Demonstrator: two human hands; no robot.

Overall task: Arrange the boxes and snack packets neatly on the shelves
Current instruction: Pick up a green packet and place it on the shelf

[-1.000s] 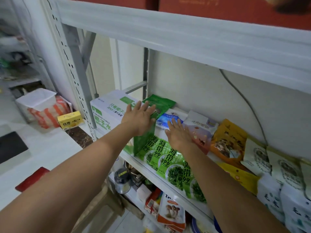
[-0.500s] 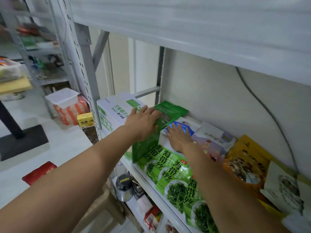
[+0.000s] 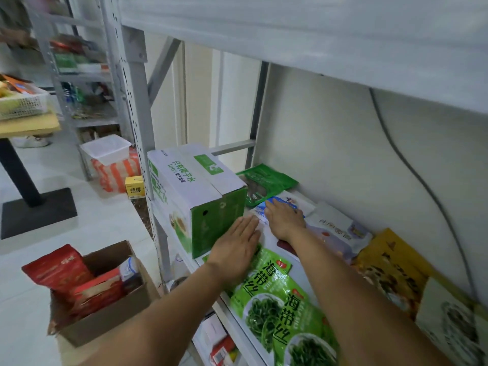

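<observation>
The left hand (image 3: pixel 235 249) lies flat, fingers straight, against the green box (image 3: pixel 208 204); the right hand (image 3: pixel 284 220) presses flat, holding nothing, on a blue packet (image 3: pixel 277 202).

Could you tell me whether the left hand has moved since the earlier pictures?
Yes. The left hand came off the dark green packet and slid toward the person, now lying beside the white-and-green box.

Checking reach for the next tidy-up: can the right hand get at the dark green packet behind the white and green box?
Probably yes. The right hand lies flat on the blue and white packet, just in front of the dark green packet; nothing stands between them, and the box is off to the side.
</observation>
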